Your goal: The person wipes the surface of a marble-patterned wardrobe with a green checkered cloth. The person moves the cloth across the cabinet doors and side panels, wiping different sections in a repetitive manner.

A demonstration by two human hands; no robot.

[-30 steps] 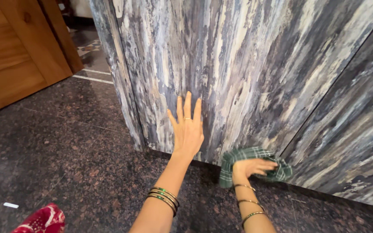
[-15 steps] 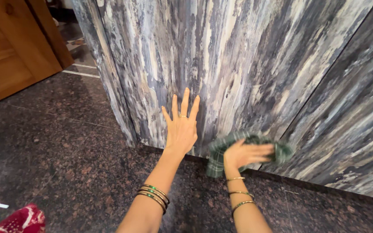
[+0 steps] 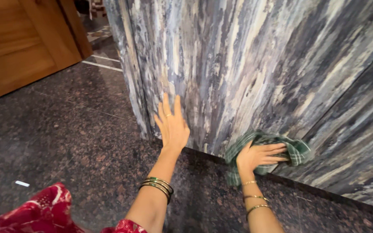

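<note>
Currently wiping streaked stone wall (image 3: 255,64) low down: right hand (image 3: 257,156) pressing green checked cloth (image 3: 296,149) flat, left hand (image 3: 173,127) open, bracing, holding nothing.

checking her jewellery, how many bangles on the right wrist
3 thin gold bangles show on the right forearm, spaced apart below the right hand, which presses a green checked cloth. More may be hidden below the frame.

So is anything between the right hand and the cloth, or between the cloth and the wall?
Nothing visible. The right hand lies flat on the green checked cloth, pressing it against the streaked wall near the floor. The left hand rests bare on the wall, apart from the cloth.
</note>
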